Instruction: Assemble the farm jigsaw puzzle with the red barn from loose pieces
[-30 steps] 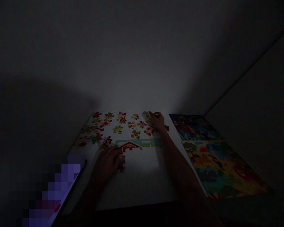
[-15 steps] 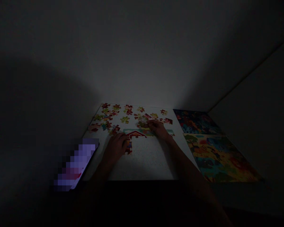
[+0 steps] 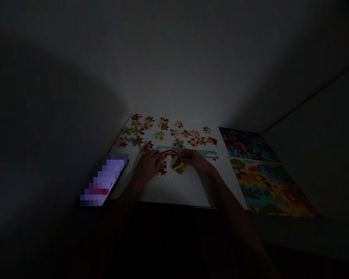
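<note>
Pinched in the fingertips of my right hand (image 3: 192, 159) is a yellow-green jigsaw piece (image 3: 178, 166), tilted just below the joined puzzle strip (image 3: 206, 153). That strip shows a teal sky and a red barn roof, and my right hand covers part of it. My left hand (image 3: 147, 164) lies with its fingers out at the strip's left end. Its fingertips touch the joined pieces (image 3: 163, 167) running down from the roof. Beyond both hands, loose jigsaw pieces (image 3: 159, 135) are scattered over the white board (image 3: 186, 192).
A lit phone-like screen (image 3: 109, 180), blurred into blocks, leans at the board's left edge. Two colourful pictures lie on the right, a dark blue one (image 3: 244, 143) behind a yellow animal scene (image 3: 267, 182). A pale wall (image 3: 174, 77) rises behind, and the light is dim.
My right hand has drawn back from the loose pieces toward the strip with the yellow-green piece. My left hand stays at the strip's left end. The view has shifted slightly.
</note>
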Action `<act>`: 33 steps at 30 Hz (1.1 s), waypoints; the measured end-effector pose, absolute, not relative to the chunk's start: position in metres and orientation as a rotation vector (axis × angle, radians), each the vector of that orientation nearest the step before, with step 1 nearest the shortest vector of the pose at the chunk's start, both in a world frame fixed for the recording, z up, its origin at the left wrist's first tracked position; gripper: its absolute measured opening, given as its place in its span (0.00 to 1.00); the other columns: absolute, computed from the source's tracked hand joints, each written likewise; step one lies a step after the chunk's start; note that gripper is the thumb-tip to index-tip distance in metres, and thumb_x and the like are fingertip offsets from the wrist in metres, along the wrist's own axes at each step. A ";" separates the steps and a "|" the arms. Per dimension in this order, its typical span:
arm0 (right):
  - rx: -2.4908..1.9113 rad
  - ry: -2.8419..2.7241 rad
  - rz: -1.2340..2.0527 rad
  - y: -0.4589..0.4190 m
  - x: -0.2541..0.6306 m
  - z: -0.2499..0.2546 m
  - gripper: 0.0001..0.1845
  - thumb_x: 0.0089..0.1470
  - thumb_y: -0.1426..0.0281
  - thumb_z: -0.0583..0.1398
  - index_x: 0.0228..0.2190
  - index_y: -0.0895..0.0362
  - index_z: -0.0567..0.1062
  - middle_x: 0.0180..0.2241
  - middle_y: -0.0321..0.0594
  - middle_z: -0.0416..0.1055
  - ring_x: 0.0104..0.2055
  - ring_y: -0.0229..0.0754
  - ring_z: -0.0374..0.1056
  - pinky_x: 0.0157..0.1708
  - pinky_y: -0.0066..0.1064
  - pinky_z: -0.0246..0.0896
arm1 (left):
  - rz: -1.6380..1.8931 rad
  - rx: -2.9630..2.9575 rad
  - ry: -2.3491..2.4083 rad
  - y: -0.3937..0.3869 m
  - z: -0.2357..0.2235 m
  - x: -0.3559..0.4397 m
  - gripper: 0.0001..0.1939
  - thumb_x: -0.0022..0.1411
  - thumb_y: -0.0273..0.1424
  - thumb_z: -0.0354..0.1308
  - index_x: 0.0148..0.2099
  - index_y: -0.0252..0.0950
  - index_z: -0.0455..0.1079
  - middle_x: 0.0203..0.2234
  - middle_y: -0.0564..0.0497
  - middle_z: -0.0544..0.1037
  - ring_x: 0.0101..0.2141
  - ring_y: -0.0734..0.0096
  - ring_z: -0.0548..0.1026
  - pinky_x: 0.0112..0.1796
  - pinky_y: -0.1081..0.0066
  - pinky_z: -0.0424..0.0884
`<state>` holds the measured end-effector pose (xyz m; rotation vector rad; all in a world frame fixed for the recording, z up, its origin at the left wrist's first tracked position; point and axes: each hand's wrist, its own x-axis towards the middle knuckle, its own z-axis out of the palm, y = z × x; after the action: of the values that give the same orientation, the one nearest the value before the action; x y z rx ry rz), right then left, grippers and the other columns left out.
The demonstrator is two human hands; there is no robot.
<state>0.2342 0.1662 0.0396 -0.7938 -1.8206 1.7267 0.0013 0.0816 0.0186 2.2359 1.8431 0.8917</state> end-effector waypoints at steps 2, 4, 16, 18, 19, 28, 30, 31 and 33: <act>-0.836 -1.906 1.698 0.164 0.235 0.042 0.19 0.49 0.55 0.68 0.33 0.57 0.75 0.31 0.43 0.80 0.34 0.46 0.77 0.36 0.37 0.72 | 0.886 2.241 1.836 0.081 0.020 0.002 0.14 0.63 0.23 0.50 0.44 0.38 0.75 0.44 0.47 0.77 0.48 0.61 0.74 0.52 0.59 0.68; -0.864 -1.993 1.637 0.159 0.235 0.044 0.18 0.49 0.55 0.67 0.32 0.58 0.77 0.30 0.43 0.80 0.32 0.46 0.76 0.34 0.37 0.71 | 0.889 2.239 1.835 0.081 0.021 0.002 0.14 0.63 0.23 0.50 0.44 0.38 0.75 0.44 0.47 0.78 0.48 0.61 0.74 0.52 0.59 0.68; -1.067 -2.090 0.916 0.107 0.244 0.038 0.11 0.57 0.60 0.61 0.35 0.53 0.78 0.39 0.44 0.75 0.43 0.47 0.70 0.46 0.41 0.66 | 0.917 2.201 1.819 0.080 0.018 0.002 0.13 0.64 0.25 0.51 0.45 0.38 0.75 0.46 0.46 0.77 0.49 0.60 0.74 0.53 0.59 0.68; -1.167 -2.017 0.760 0.098 0.253 0.034 0.11 0.57 0.61 0.60 0.38 0.54 0.77 0.40 0.44 0.74 0.44 0.47 0.69 0.47 0.41 0.66 | 0.957 2.202 1.792 0.080 0.017 0.001 0.13 0.65 0.25 0.50 0.45 0.38 0.75 0.46 0.46 0.77 0.49 0.61 0.74 0.53 0.60 0.68; -1.204 -2.006 0.702 0.092 0.257 0.031 0.11 0.58 0.62 0.60 0.39 0.54 0.77 0.40 0.44 0.74 0.45 0.48 0.69 0.47 0.42 0.65 | 0.969 2.203 1.784 0.080 0.017 0.001 0.13 0.65 0.25 0.50 0.45 0.37 0.76 0.46 0.46 0.77 0.49 0.62 0.74 0.53 0.60 0.68; -1.317 -2.302 0.328 0.054 0.264 0.017 0.32 0.50 0.56 0.68 0.55 0.51 0.71 0.53 0.50 0.69 0.56 0.57 0.63 0.53 0.49 0.60 | 0.969 2.175 1.775 0.081 0.016 0.001 0.13 0.65 0.26 0.51 0.45 0.37 0.76 0.47 0.46 0.78 0.50 0.61 0.74 0.55 0.59 0.68; -1.349 -2.318 0.328 0.056 0.262 0.018 0.32 0.50 0.56 0.68 0.55 0.50 0.72 0.52 0.49 0.69 0.55 0.57 0.64 0.51 0.49 0.60 | 0.981 2.163 1.779 0.080 0.018 0.001 0.13 0.65 0.25 0.51 0.45 0.37 0.76 0.47 0.46 0.78 0.50 0.61 0.74 0.55 0.59 0.68; -1.362 -2.320 0.332 0.058 0.261 0.019 0.31 0.50 0.57 0.68 0.54 0.49 0.72 0.52 0.49 0.69 0.54 0.56 0.64 0.51 0.48 0.60 | 0.984 2.158 1.773 0.079 0.019 0.001 0.14 0.65 0.25 0.51 0.45 0.38 0.76 0.47 0.47 0.78 0.50 0.62 0.74 0.55 0.60 0.68; -1.375 -2.315 0.350 0.061 0.261 0.019 0.27 0.50 0.58 0.68 0.52 0.49 0.74 0.51 0.47 0.69 0.53 0.55 0.64 0.50 0.48 0.60 | 0.988 2.147 1.766 0.078 0.020 0.001 0.14 0.65 0.25 0.50 0.45 0.39 0.76 0.47 0.48 0.78 0.50 0.63 0.74 0.55 0.61 0.68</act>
<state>0.2608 0.0608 0.0191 -1.3754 -2.3151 0.3500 0.0008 0.0779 0.0204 2.1470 1.7656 0.9876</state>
